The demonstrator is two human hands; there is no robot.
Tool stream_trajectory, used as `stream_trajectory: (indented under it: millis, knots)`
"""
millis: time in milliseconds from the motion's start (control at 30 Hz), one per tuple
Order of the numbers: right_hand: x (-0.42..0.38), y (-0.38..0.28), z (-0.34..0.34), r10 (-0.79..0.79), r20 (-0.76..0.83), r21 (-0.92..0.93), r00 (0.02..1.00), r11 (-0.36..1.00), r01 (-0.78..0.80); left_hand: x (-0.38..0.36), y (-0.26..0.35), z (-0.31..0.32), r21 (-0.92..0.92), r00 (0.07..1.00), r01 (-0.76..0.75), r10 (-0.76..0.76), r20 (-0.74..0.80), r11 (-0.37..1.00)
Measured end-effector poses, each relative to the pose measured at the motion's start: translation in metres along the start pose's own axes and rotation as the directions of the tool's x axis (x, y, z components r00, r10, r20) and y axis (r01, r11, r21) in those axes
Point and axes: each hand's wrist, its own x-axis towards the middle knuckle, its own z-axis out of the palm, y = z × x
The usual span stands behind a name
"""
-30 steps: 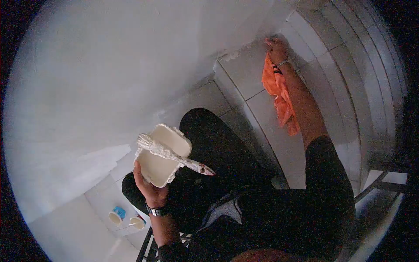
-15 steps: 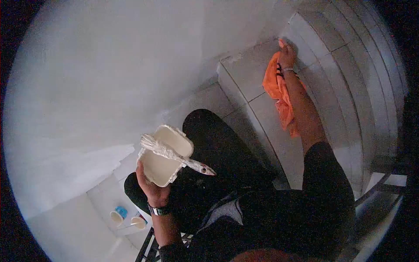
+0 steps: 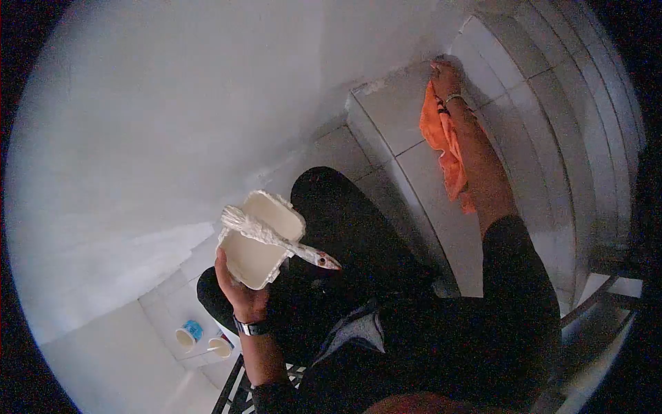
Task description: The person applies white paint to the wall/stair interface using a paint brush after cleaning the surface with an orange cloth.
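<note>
My left hand grips a squarish, paint-crusted container from below, with pale paint inside. Across its rim lies a paintbrush, its bristles caked in white and its handle pointing right. My right hand is closed on an orange cloth at the far end of a tiled step, close to where the step meets the wall. The rest of the cloth hangs down along my forearm.
A pale wall fills the left side. More tiled stairs curve up on the right. Two small cups, a blue-and-white one and a white one, stand on the floor at lower left. Dark metal bars show at lower right.
My right hand has shifted slightly left and up with the cloth, toward the wall. My left hand, the container and the brush stay nearly in place.
</note>
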Motion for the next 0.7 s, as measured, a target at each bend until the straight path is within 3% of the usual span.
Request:
stream_trajectory:
  millis: [67, 200, 300, 367, 400, 467, 600, 667, 700]
  knots:
    - [0.003, 0.009, 0.015, -0.126, -0.078, 0.106, 0.989, 0.985, 0.134, 0.003, -0.001, -0.005, 0.020, 1.000, -0.001, 0.001, -0.002, 1.000]
    - [-0.008, -0.007, 0.001, -0.208, -0.151, 0.110, 0.966, 0.968, 0.226, -0.003, -0.001, 0.000, 0.085, 0.999, -0.049, 0.048, 0.016, 0.995]
    - [-0.019, -0.014, -0.004, -0.229, -0.117, 0.191, 0.966, 0.950, 0.248, -0.003, -0.002, 0.001, -0.024, 0.994, -0.002, 0.005, 0.108, 1.000]
    - [-0.025, -0.012, -0.002, -0.182, -0.072, 0.656, 0.981, 0.732, 0.185, -0.001, -0.001, 0.001, -0.047, 0.995, 0.016, -0.011, 0.094, 0.999]
    - [-0.024, -0.012, -0.006, -0.186, -0.083, 0.658, 0.979, 0.728, 0.194, -0.001, -0.001, 0.004, -0.050, 0.995, 0.005, 0.000, 0.098, 0.999]
    - [-0.028, -0.014, -0.011, 0.085, -0.096, 0.887, 0.992, 0.459, 0.047, -0.005, -0.001, 0.006, -0.023, 0.993, -0.015, 0.018, 0.117, 1.000]
    - [-0.030, -0.017, -0.010, 0.232, -0.066, 0.788, 0.970, 0.609, -0.092, 0.001, 0.001, 0.005, -0.034, 0.995, 0.032, -0.029, 0.092, 0.999]
    - [-0.030, -0.019, -0.008, 0.114, -0.192, 0.638, 0.975, 0.770, 0.036, 0.001, 0.000, 0.004, 0.000, 0.999, -0.028, 0.028, 0.042, 1.000]
    - [-0.027, -0.018, -0.005, 0.115, -0.193, 0.638, 0.975, 0.770, 0.035, 0.000, 0.000, 0.004, 0.001, 0.999, -0.028, 0.028, 0.043, 1.000]
